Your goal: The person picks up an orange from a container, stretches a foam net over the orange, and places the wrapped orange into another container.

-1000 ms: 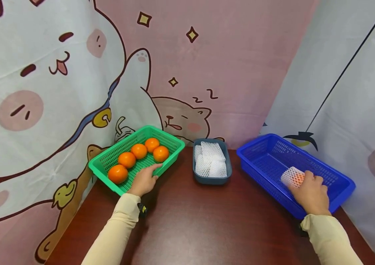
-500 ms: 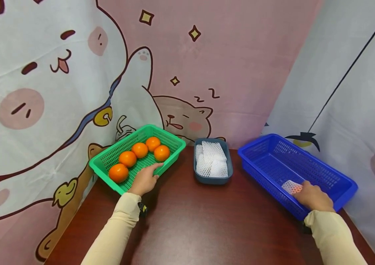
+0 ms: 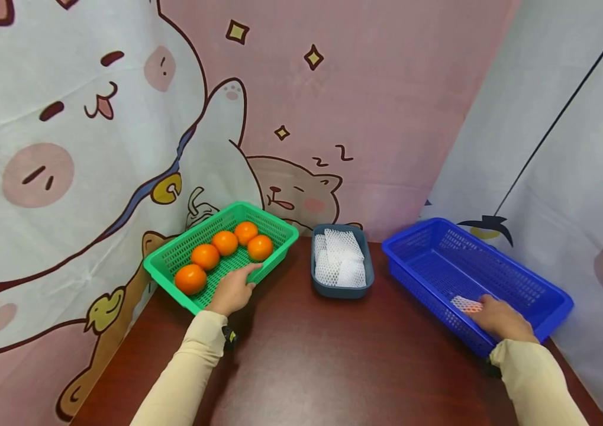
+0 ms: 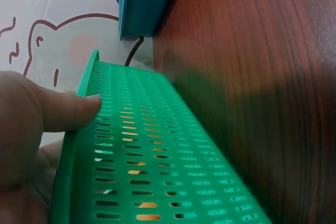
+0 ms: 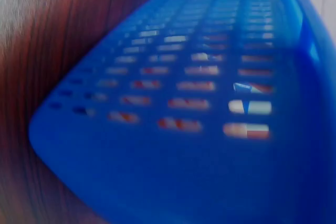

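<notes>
My left hand (image 3: 231, 290) grips the near rim of a green plastic basket (image 3: 277, 253). In the left wrist view the thumb (image 4: 73, 109) lies over the outer wall, with the other fingers mostly hidden behind it. Several oranges (image 3: 205, 256) sit inside. On the right, my right hand (image 3: 506, 320) reaches down into a blue plastic basket (image 3: 525, 266) and holds an orange in a white foam net (image 3: 465, 305), low near its floor. The fingertips are partly hidden. Through the blue wall's slots, the right wrist view shows bits of orange and white.
Between the baskets stands a small dark blue-grey bin (image 3: 339, 291) with several white foam nets (image 3: 341, 254). All three containers rest on a dark reddish-brown table (image 3: 322, 361). A printed cartoon curtain (image 3: 386, 118) hangs close behind and at both sides.
My right hand has lowered the netted orange deeper into the blue basket, mostly during the first half second. The left hand keeps its hold on the green basket's rim.
</notes>
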A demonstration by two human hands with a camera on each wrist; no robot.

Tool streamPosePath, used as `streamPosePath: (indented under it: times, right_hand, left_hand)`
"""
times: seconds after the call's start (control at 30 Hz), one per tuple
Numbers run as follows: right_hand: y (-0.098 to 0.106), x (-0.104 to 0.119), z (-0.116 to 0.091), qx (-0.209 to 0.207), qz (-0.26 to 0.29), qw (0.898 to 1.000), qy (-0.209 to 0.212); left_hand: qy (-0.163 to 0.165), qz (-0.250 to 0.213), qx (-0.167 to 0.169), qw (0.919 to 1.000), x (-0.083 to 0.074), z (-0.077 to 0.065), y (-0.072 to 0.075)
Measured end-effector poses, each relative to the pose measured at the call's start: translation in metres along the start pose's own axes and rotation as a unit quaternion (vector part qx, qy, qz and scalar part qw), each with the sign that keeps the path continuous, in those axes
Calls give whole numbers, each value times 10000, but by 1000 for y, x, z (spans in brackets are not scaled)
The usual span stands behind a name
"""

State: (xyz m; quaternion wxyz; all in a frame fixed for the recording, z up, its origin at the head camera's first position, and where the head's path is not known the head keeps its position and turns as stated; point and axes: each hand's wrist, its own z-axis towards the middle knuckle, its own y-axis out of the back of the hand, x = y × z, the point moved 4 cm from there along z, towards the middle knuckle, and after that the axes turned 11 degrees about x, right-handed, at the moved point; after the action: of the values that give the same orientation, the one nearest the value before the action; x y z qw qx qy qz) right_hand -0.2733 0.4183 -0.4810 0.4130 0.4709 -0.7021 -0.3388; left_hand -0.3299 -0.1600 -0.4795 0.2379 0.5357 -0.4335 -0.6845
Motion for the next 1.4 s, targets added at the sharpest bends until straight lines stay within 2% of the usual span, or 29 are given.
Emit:
streamPosePath:
  times: [0.07, 0.13, 0.23, 0.33, 0.43, 0.57, 0.77, 1.07, 1.27, 1.4]
  right_hand:
    - [0, 6, -3, -573, 41, 9982, 141]
    - [1, 16, -6, -1343, 121, 9901, 385]
    - [0, 37, -9, -2314, 353, 9669, 1017]
    - [-3, 57, -9, -2678, 434, 9463, 1759]
    - [-8, 73, -5, -2638, 321, 9380, 2227]
    - [-13, 85, 3, -2359, 72, 9404, 2449]
    - [-15, 87, 12, -1849, -129, 9490, 2552]
    - [-12, 85, 22, -1442, -2, 9403, 3083]
    - [-10, 82, 23, -1001, 546, 9518, 2847]
    - [-10, 81, 25, -917, 626, 9526, 2831]
  left_hand:
    - [15, -11, 7, 10000, 1, 0, 0]
    - [15, -14, 17, 10000, 1, 0, -1]
    - [19, -9, 21, 10000, 1, 0, -1]
    - [3, -7, 3, 10000, 1, 1, -1]
    - [-30, 43, -34, 10000, 1, 2, -1]
    - [-89, 96, -49, 9999, -1, 2, -2]
    - [-91, 71, -67, 9999, -3, 2, -3]
    - [-72, 27, -70, 9999, -2, 2, 0]
    - [3, -41, -24, 10000, -2, 1, 0]
    - [31, -69, -12, 10000, 0, 2, -1]
